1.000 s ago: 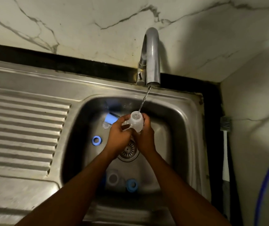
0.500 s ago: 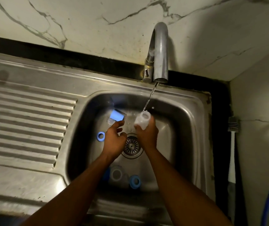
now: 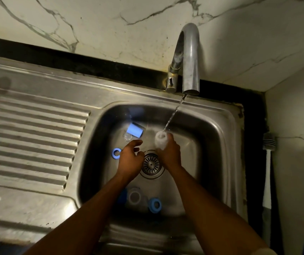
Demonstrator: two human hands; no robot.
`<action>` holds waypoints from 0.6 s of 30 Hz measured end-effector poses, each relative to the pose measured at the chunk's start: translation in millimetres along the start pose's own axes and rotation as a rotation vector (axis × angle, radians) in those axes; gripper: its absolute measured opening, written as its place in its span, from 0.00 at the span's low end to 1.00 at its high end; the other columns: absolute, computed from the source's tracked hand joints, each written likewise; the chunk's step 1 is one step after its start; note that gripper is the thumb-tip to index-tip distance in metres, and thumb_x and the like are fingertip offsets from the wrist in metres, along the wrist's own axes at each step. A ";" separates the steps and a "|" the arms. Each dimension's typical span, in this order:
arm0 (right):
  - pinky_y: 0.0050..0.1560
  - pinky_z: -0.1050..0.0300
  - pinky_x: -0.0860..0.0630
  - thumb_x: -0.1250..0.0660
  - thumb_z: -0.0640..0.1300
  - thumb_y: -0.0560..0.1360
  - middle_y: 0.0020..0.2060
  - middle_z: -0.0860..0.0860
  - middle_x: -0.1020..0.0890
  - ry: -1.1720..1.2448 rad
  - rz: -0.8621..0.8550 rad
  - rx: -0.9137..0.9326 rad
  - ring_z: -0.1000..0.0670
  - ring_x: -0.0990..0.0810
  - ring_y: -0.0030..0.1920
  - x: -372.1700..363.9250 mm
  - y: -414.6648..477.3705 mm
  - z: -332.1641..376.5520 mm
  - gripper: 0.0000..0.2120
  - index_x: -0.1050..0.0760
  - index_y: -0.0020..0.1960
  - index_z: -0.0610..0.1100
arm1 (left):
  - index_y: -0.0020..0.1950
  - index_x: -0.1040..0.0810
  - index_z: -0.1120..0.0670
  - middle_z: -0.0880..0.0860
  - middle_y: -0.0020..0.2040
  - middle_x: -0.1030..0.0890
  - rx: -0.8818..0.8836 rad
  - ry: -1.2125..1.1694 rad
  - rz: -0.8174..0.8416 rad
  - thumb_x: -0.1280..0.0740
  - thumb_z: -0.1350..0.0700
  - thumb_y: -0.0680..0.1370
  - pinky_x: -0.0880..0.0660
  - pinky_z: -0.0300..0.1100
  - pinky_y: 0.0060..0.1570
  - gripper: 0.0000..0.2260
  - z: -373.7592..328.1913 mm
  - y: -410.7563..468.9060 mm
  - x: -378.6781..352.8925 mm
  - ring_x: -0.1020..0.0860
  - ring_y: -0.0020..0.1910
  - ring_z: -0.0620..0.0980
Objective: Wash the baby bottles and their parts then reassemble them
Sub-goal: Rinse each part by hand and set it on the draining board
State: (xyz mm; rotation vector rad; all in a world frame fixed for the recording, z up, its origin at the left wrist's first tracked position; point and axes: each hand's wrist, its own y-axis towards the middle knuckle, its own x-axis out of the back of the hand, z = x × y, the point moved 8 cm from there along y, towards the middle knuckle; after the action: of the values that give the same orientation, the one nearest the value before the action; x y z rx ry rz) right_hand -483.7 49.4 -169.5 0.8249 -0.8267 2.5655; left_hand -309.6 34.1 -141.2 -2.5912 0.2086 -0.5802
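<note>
Baby bottle (image 3: 160,142): translucent, held mouth-up under the water stream (image 3: 173,115) from the tap (image 3: 190,57), above the sink (image 3: 221,144) basin and just behind the drain (image 3: 150,163).

Risks:
1. The wet plastic can slip from a 1-hand grip and drop onto the drain.
2. The thin stream lands near the rim of the mouth. A small tilt would likely send water down the outside and cause splashing.

Right hand (image 3: 170,155): fingers wrap the lower body of the bottle, and the forearm angles in from the lower right.

Left hand (image 3: 131,159): holds nothing, with fingers loosely curled. It hovers just left of the bottle, near the blue cap (image 3: 135,131) and 1 blue ring (image 3: 116,153).
</note>
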 end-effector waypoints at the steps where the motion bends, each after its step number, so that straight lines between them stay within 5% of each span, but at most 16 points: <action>1: 0.54 0.53 0.24 0.26 0.42 0.72 0.60 0.45 0.19 -0.012 0.007 -0.004 0.42 0.20 0.59 -1.2 -2.4 -4.8 0.26 0.31 0.68 0.48 | 0.69 0.25 0.55 0.50 0.66 0.22 0.004 0.007 0.010 0.37 0.66 0.79 0.30 0.25 0.44 0.19 1.1 0.5 -1.4 0.23 0.64 0.48; 7: 0.51 0.55 0.23 0.25 0.46 0.71 0.59 0.45 0.19 -0.016 0.077 -0.121 0.42 0.20 0.57 -4.6 -0.5 -18.2 0.29 0.31 0.69 0.48 | 0.70 0.25 0.54 0.52 0.65 0.22 0.020 0.053 0.067 0.37 0.65 0.80 0.30 0.27 0.39 0.19 3.8 -0.8 -8.5 0.23 0.60 0.48; 10: 0.47 0.49 0.17 0.26 0.53 0.71 0.55 0.43 0.19 0.074 0.253 -0.315 0.42 0.17 0.50 -16.6 -0.5 -23.8 0.26 0.28 0.65 0.47 | 0.70 0.26 0.54 0.53 0.64 0.20 0.026 0.063 0.094 0.35 0.63 0.80 0.28 0.28 0.38 0.19 2.2 -1.3 -11.9 0.22 0.48 0.41; 13: 0.37 0.55 0.23 0.36 0.54 0.77 0.44 0.43 0.18 0.638 0.382 -0.570 0.45 0.19 0.38 -23.0 -5.8 -13.1 0.17 0.23 0.56 0.42 | 0.72 0.27 0.53 0.49 0.65 0.22 -0.021 -0.014 0.121 0.30 0.59 0.78 0.24 0.38 0.52 0.23 -8.0 -3.7 -17.3 0.23 0.55 0.43; 18: 0.52 0.53 0.24 0.36 0.49 0.77 0.42 0.41 0.17 0.959 0.421 -0.633 0.44 0.19 0.43 -16.2 7.9 8.6 0.14 0.20 0.51 0.38 | 0.74 0.33 0.45 0.47 0.71 0.28 -0.243 -0.067 0.245 0.24 0.56 0.74 0.28 0.47 0.68 0.32 -48.4 -4.4 -38.4 0.28 0.69 0.46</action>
State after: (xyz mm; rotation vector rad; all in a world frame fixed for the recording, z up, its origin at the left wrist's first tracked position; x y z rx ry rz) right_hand -471.0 36.0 -177.0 -0.7758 -1.3876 2.3047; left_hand -365.1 27.3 -114.4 -2.7535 0.5977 -0.3992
